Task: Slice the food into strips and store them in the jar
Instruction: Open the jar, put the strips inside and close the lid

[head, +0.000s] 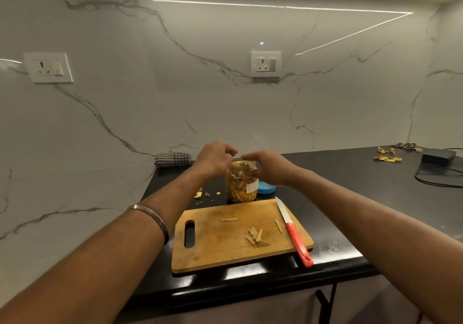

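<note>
Black glossy desk point(350, 198) under both grips. Wooden cutting board point(220, 248), worn flat slab, nearer than grips; few pale strips point(255, 236) left on it, red-handled knife point(295, 236) idle at its right edge. Clear jar point(241, 183) nearly full of yellow strips, between grips. Right hand point(270, 168) wraps jar neck; left hand point(215, 158), fingers curled at rim, hold unclear. Judged: slicing done, last strips and blue lid point(265, 188) remain.

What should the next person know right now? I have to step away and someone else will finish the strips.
Left hand is at the jar mouth, fingers curled; whether it holds strips is unclear. Right hand grips the jar's upper side. The jar, nearly full, stands behind the cutting board. Knife lies on the board's right edge. Blue lid lies behind the jar. Left: move the remaining strips into the jar.
</note>
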